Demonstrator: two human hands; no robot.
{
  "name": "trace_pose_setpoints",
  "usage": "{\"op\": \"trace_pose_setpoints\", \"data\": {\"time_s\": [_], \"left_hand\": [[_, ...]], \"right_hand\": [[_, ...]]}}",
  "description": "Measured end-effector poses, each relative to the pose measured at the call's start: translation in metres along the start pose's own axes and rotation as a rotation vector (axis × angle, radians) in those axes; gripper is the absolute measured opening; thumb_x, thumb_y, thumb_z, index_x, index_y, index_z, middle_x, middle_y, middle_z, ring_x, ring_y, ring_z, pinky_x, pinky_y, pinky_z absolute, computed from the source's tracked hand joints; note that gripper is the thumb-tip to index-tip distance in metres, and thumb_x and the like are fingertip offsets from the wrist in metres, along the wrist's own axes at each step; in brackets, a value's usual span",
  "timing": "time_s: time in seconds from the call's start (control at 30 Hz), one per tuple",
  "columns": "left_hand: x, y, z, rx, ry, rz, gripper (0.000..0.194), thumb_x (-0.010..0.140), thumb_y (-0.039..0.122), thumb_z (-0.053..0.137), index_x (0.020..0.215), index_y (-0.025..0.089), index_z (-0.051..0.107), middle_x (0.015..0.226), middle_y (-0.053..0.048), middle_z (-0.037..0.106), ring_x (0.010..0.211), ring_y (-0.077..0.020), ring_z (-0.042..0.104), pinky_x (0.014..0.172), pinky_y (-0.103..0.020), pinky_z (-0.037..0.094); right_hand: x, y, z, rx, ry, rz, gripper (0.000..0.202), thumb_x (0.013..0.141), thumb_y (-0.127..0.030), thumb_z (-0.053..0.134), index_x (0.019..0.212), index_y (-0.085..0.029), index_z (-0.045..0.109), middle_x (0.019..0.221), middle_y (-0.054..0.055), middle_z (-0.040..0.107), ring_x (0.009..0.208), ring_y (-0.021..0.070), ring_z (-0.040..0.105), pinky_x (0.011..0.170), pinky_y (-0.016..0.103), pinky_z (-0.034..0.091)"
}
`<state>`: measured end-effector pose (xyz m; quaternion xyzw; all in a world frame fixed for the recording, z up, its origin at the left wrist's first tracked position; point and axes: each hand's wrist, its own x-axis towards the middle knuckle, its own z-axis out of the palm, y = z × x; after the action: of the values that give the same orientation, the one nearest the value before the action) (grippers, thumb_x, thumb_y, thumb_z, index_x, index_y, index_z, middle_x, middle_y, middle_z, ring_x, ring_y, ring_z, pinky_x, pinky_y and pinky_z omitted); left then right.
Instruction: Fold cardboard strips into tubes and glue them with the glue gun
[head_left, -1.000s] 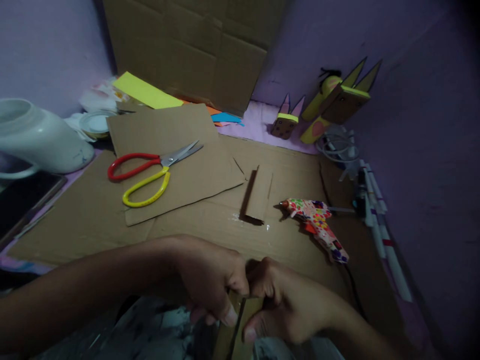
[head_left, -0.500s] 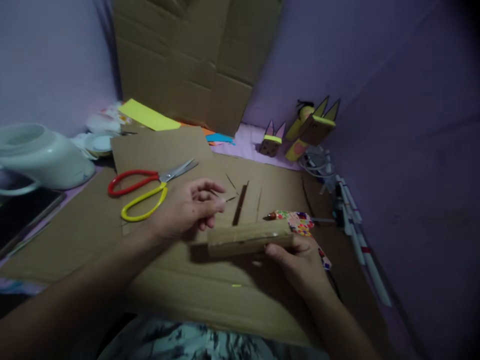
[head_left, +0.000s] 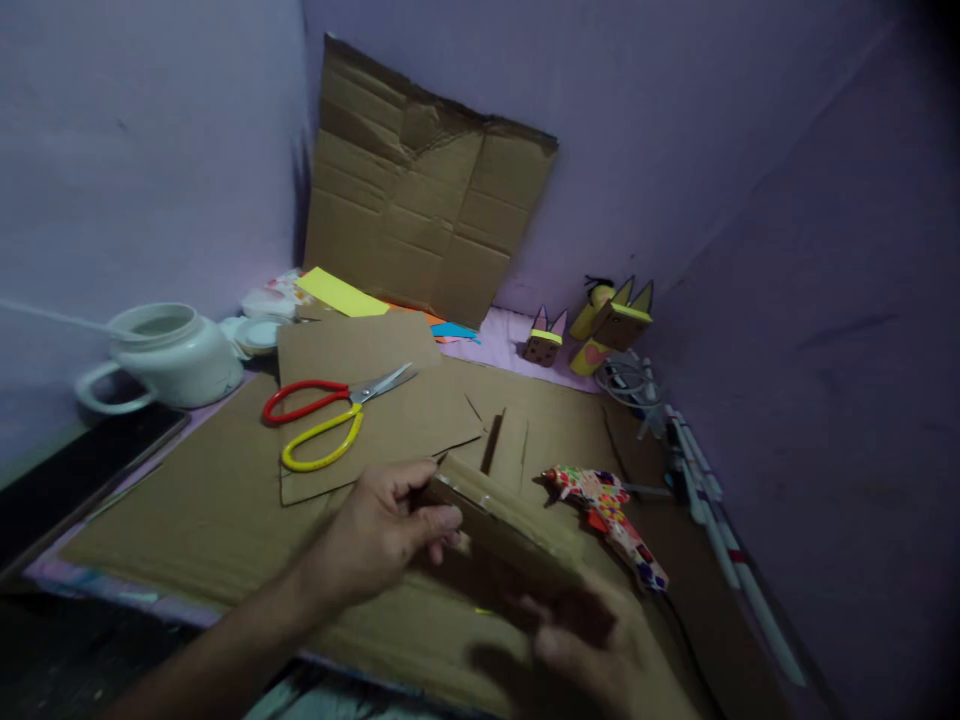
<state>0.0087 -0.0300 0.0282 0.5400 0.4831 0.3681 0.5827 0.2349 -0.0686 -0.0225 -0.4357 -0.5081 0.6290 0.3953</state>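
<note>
A long, narrow folded cardboard piece (head_left: 517, 525) is held slanted above the work surface, its near end low on the right. My left hand (head_left: 386, 525) grips its left end, thumb in front and fingers behind. My right hand (head_left: 600, 650), blurred, is closed around the right end. Just beyond lies a narrow cardboard strip (head_left: 508, 440). To the left, scissors (head_left: 356, 400) with one red and one yellow handle rest half open on a flat cardboard sheet (head_left: 397, 345). A flower-patterned glue gun (head_left: 600, 495) lies right of the held piece.
A white pot (head_left: 176, 360) and a dark phone-like slab (head_left: 90, 465) sit at left. Against the wall leans a large cardboard sheet (head_left: 420, 200). Small cardboard figures with pointed ears (head_left: 544, 345) stand at back right. Pens or markers (head_left: 739, 560) line the right edge.
My left hand has come to the cardboard piece and gripped its left end. The piece has turned from nearly level to slanted, its right end lower. The view has shifted, showing more wall.
</note>
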Motion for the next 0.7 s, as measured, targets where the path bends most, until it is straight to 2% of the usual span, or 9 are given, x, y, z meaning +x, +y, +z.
{"op": "trace_pose_setpoints", "data": {"time_s": [0.07, 0.1, 0.13, 0.2, 0.27, 0.33, 0.43, 0.6, 0.7], "left_hand": [[-0.001, 0.004, -0.016, 0.141, -0.096, 0.007, 0.008, 0.07, 0.022, 0.059, 0.066, 0.015, 0.058, 0.058, 0.004, 0.053, 0.052, -0.0084, 0.049, 0.05, -0.019, 0.037], [-0.002, 0.006, -0.022, 0.227, -0.207, 0.018, 0.007, 0.067, 0.016, 0.062, 0.062, 0.014, 0.058, 0.064, 0.003, 0.055, 0.06, -0.0098, 0.053, 0.055, -0.02, 0.039], [-0.002, 0.008, -0.025, 0.295, -0.305, 0.034, 0.008, 0.066, 0.013, 0.063, 0.059, 0.014, 0.059, 0.068, 0.002, 0.057, 0.065, -0.0109, 0.054, 0.058, -0.02, 0.039], [-0.003, 0.009, -0.022, 0.377, -0.516, 0.082, 0.007, 0.066, 0.011, 0.065, 0.06, 0.014, 0.062, 0.074, 0.001, 0.059, 0.069, -0.0123, 0.055, 0.061, -0.021, 0.039], [-0.003, 0.008, -0.012, 0.397, -0.652, 0.125, 0.005, 0.067, 0.01, 0.066, 0.064, 0.014, 0.066, 0.074, 0.001, 0.06, 0.069, -0.0123, 0.055, 0.061, -0.021, 0.039], [-0.003, 0.005, 0.0, 0.383, -0.712, 0.114, 0.009, 0.064, 0.005, 0.067, 0.066, 0.014, 0.067, 0.072, 0.002, 0.058, 0.07, -0.0118, 0.055, 0.061, -0.02, 0.04], [-0.003, -0.004, 0.009, 0.345, -0.761, 0.044, 0.01, 0.063, 0.005, 0.068, 0.063, 0.015, 0.065, 0.07, 0.003, 0.056, 0.07, -0.0111, 0.055, 0.062, -0.019, 0.039], [-0.004, -0.016, 0.013, 0.285, -0.835, 0.011, 0.024, 0.077, 0.024, 0.057, 0.056, 0.015, 0.049, 0.066, 0.002, 0.051, 0.065, -0.0124, 0.05, 0.061, -0.023, 0.038], [-0.008, -0.018, 0.017, 0.274, -0.838, 0.034, 0.026, 0.083, 0.022, 0.043, 0.057, 0.017, 0.04, 0.064, 0.001, 0.048, 0.062, -0.0122, 0.047, 0.06, -0.024, 0.037]], "right_hand": [[-0.015, -0.005, -0.015, 0.006, -0.134, 0.05, 0.037, 0.066, -0.039, 0.075, 0.101, -0.032, 0.069, 0.094, 0.006, 0.074, 0.086, 0.0234, 0.07, 0.073, 0.033, 0.056], [-0.02, -0.008, -0.022, -0.061, -0.165, 0.04, 0.019, 0.07, -0.035, 0.073, 0.089, -0.031, 0.073, 0.092, 0.006, 0.074, 0.087, 0.0229, 0.069, 0.076, 0.033, 0.055], [-0.023, -0.013, -0.027, -0.137, -0.161, 0.02, 0.009, 0.076, -0.032, 0.068, 0.082, -0.03, 0.074, 0.085, 0.004, 0.075, 0.083, 0.0212, 0.07, 0.075, 0.032, 0.055], [-0.021, -0.025, -0.027, -0.31, 0.02, -0.113, 0.013, 0.079, -0.024, 0.064, 0.085, -0.032, 0.073, 0.091, 0.003, 0.074, 0.086, 0.0178, 0.068, 0.076, 0.028, 0.054], [-0.013, -0.036, -0.015, -0.407, -0.022, -0.264, 0.014, 0.079, -0.02, 0.065, 0.086, -0.03, 0.072, 0.09, 0.002, 0.072, 0.086, 0.0168, 0.066, 0.078, 0.027, 0.052], [-0.002, -0.044, 0.002, -0.384, -0.158, -0.348, 0.019, 0.082, -0.02, 0.062, 0.098, -0.027, 0.068, 0.094, 0.004, 0.07, 0.092, 0.0167, 0.063, 0.08, 0.029, 0.05], [0.009, -0.045, 0.017, -0.405, -0.352, -0.3, 0.016, 0.08, -0.023, 0.064, 0.095, -0.017, 0.068, 0.091, 0.006, 0.065, 0.086, 0.0158, 0.06, 0.076, 0.028, 0.047], [0.009, -0.029, 0.01, -0.456, -0.559, -0.16, 0.007, 0.079, -0.017, 0.061, 0.083, -0.013, 0.065, 0.078, 0.002, 0.059, 0.074, 0.0124, 0.055, 0.067, 0.023, 0.042], [0.007, -0.023, 0.005, -0.389, -0.617, -0.082, 0.008, 0.08, -0.014, 0.055, 0.078, -0.014, 0.063, 0.072, 0.0, 0.055, 0.068, 0.0108, 0.052, 0.063, 0.022, 0.04]]}}
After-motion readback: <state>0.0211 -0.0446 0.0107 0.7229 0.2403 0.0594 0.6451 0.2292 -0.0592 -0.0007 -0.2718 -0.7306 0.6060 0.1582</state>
